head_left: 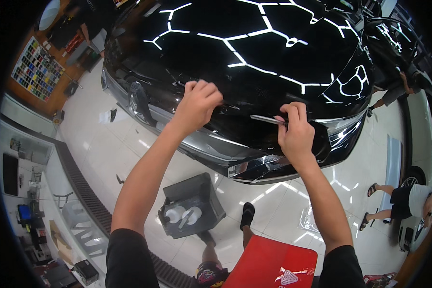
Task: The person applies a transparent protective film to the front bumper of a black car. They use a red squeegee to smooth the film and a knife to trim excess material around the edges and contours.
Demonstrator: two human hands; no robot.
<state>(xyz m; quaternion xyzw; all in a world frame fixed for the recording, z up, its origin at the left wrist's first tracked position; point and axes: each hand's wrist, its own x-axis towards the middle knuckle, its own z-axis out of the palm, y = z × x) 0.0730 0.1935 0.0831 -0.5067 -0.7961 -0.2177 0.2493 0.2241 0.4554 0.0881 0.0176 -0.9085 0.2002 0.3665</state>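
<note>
The glossy black hood of a car fills the upper middle of the view. Over its front edge, my left hand is closed, fingertips bent together; what they grip, if anything, is hidden. To the right, my right hand is closed around a slim silver pen-like tool, perhaps a craft knife. The tool points left, close to the dark surface of the car's front. Below both hands runs the silver front trim.
A grey step-like bin with white rolls stands on the tiled floor. A red panel is in front of my body. One person is at the right, another farther back, near a white car. A floor grate runs left.
</note>
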